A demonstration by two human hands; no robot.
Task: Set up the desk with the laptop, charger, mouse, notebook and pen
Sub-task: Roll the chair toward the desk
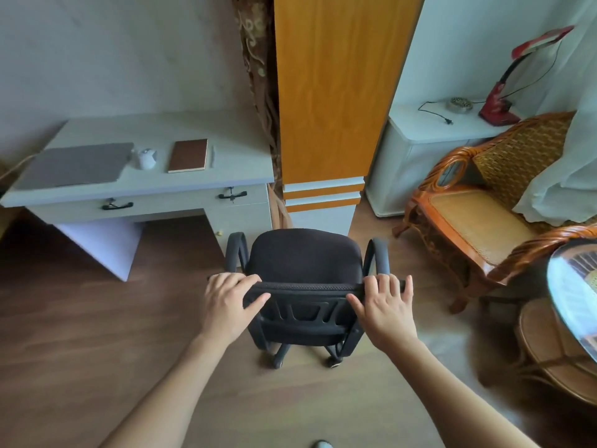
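A black office chair (303,253) stands on the wooden floor in front of me. My left hand (227,302) grips the left end of its backrest top, and my right hand (386,305) grips the right end. On the pale desk (226,124) at the left lie a closed grey laptop (76,164), a white mouse (147,158), a brown notebook (188,155) and a thin pen (212,156), side by side. A cable (16,166) leaves the laptop's left side; no charger shows.
An orange wooden panel (336,92) rises just beyond the chair. A rattan armchair (478,221) stands at the right, a round glass-topped table (571,286) at the right edge. A white cabinet (429,137) carries a red desk lamp (497,101). The desk has two drawers with black handles.
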